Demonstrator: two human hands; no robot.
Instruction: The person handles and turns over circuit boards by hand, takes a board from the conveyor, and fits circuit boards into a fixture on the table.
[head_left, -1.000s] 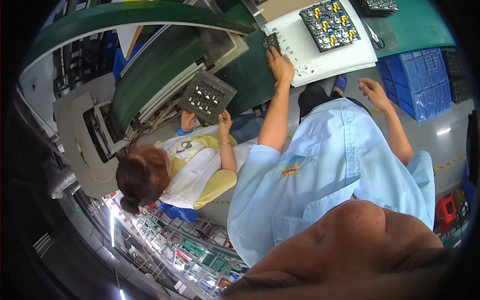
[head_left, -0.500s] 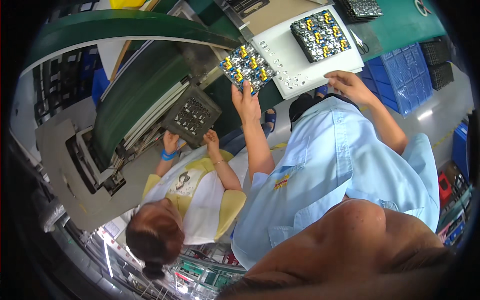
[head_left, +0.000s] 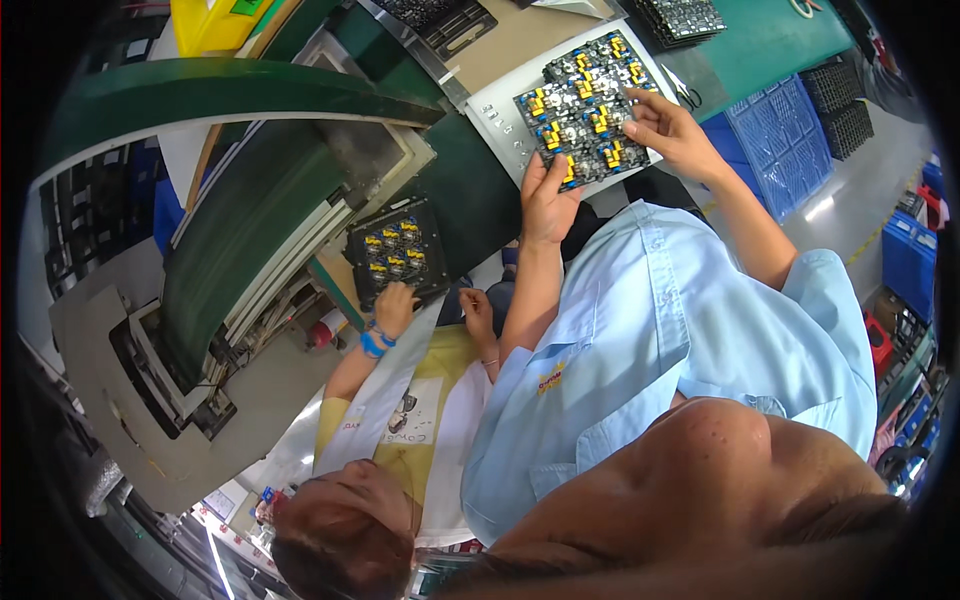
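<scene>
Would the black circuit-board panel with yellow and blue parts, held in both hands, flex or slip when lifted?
The black circuit-board panel looks flat between the left hand and right hand, so probably stiff. Edge grips suggest it is fairly light. Its raised parts look possibly fragile.

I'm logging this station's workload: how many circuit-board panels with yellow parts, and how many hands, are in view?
Dark circuit-board panels with yellow parts: 2, the held panel and the co-worker's panel
Wearer's hands, both gripping the held panel: 2, left hand and right hand
Co-worker's hands: 2
Total: 6
</scene>
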